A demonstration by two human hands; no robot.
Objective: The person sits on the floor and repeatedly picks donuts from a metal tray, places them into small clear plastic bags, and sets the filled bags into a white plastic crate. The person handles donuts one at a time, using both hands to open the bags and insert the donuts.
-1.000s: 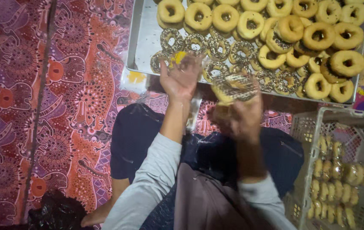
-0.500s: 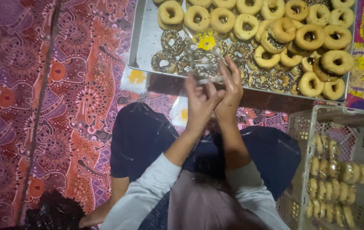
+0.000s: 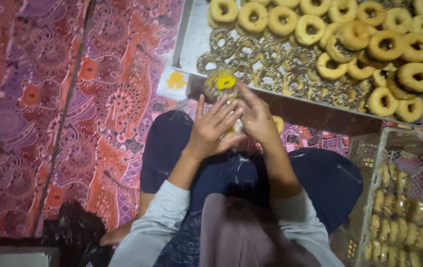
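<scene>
My left hand (image 3: 211, 129) and my right hand (image 3: 256, 117) are pressed together over my lap, both closed around a sprinkled doughnut in a clear plastic wrapper (image 3: 221, 85) with a yellow sticker. The doughnut sticks out above my fingertips. Just beyond it lies a metal tray (image 3: 187, 47) crowded with several plain golden doughnuts (image 3: 283, 21) and several chocolate-sprinkled doughnuts (image 3: 271, 76).
A white plastic crate (image 3: 370, 148) at the right holds several wrapped doughnuts (image 3: 399, 217). A purple and orange patterned cloth (image 3: 63, 109) covers the floor at the left. A small packet with a yellow sticker (image 3: 174, 81) lies by the tray's near corner. My legs are folded under my hands.
My hands were apart near the tray's edge. They came together on a sprinkled doughnut and drew it back toward my lap.
</scene>
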